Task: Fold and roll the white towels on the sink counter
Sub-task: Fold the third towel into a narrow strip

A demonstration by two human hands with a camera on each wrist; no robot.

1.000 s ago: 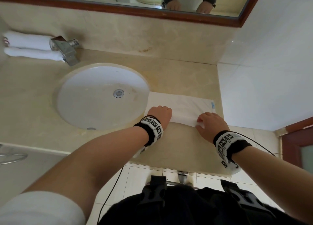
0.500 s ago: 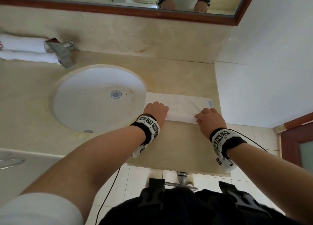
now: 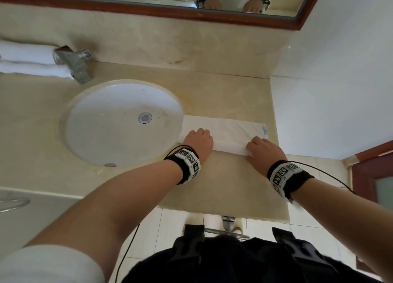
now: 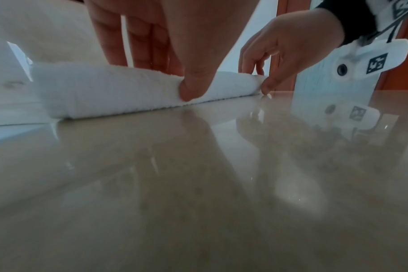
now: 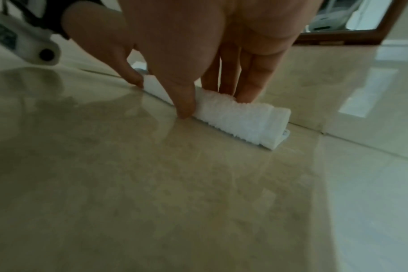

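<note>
The white towel (image 3: 225,132) lies folded flat just right of the sink (image 3: 121,121), near edge rolled up; left hand (image 3: 198,141) and right hand (image 3: 263,150) each pinch that roll, grip thumb-under, probably keeping it tight; 2 finished rolls (image 3: 27,61) sit behind the faucet (image 3: 74,63).

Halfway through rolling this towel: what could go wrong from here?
1. The left hand and right hand pinch the roll's two ends; the unsupported middle of the towel may lag and the roll come out loose or crooked.
2. The towel's left end lies at the sink rim; it might slip into the basin.
3. The right end nears the counter edge, so drifting right may let it overhang.
</note>
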